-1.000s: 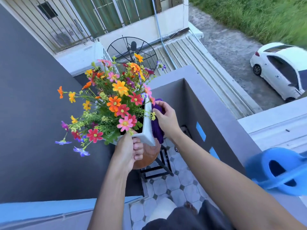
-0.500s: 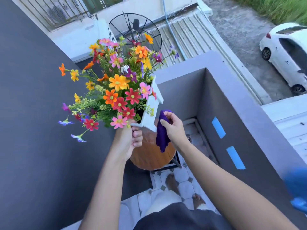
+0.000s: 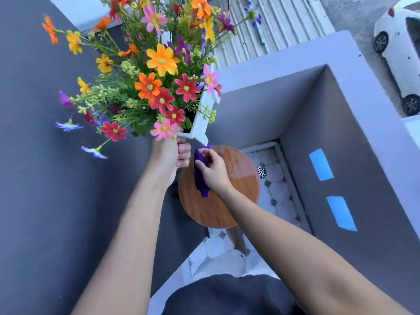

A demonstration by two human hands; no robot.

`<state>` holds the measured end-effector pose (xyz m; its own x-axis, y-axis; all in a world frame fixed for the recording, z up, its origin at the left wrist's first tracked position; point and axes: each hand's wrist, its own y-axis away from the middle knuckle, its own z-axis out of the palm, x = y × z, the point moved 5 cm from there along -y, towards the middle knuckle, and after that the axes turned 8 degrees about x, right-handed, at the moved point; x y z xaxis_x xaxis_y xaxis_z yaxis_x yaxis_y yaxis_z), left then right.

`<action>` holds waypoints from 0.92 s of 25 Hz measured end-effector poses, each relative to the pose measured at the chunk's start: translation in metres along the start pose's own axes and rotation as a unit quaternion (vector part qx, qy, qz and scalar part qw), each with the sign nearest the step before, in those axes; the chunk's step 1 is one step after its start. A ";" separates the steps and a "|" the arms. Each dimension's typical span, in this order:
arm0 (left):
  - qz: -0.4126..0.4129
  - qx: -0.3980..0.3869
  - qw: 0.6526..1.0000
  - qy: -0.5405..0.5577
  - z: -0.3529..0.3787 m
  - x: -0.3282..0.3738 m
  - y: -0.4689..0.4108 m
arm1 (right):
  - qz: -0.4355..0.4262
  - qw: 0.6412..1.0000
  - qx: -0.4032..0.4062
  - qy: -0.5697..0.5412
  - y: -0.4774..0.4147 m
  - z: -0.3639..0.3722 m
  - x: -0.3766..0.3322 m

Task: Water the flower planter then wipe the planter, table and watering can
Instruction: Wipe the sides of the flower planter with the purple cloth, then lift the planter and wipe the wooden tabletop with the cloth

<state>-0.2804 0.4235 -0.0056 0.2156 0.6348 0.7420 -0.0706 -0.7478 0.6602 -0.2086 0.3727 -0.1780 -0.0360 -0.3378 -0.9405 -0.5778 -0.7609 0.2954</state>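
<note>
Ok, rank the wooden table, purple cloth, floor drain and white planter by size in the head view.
1. wooden table
2-3. white planter and purple cloth: unsure, since flowers hide most of the planter and the right hand covers part of the cloth
4. floor drain

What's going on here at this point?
A person's left hand grips the white planter of colourful flowers from below, apparently holding it up off the round wooden table. The right hand pinches a purple cloth right at the planter's near bottom corner, above the tabletop, so wiping the planter looks under way.
</note>
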 end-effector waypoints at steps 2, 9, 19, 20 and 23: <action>0.000 0.012 1.000 0.004 -0.006 -0.001 -0.014 | -0.046 0.995 -0.043 0.072 -0.001 0.031 0.013; -0.049 0.003 0.998 0.034 -0.017 -0.024 -0.033 | -0.172 0.887 -0.139 0.404 0.024 0.080 0.068; -0.049 -0.023 0.998 0.027 -0.010 -0.031 -0.033 | -0.086 0.940 -0.064 0.325 0.008 0.018 0.073; -0.043 -0.016 0.999 0.012 -0.011 -0.031 -0.032 | -0.079 0.942 -0.041 0.323 0.006 0.001 0.076; -0.036 -0.023 0.999 0.022 -0.007 -0.033 -0.031 | -0.033 0.947 0.045 0.317 -0.001 -0.059 0.089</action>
<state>-0.2925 0.4270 -0.0498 0.1790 0.6952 0.6962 -0.1017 -0.6908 0.7159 -0.1632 0.3106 -0.2518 0.4831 -0.5770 -0.6585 -0.6294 -0.7517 0.1970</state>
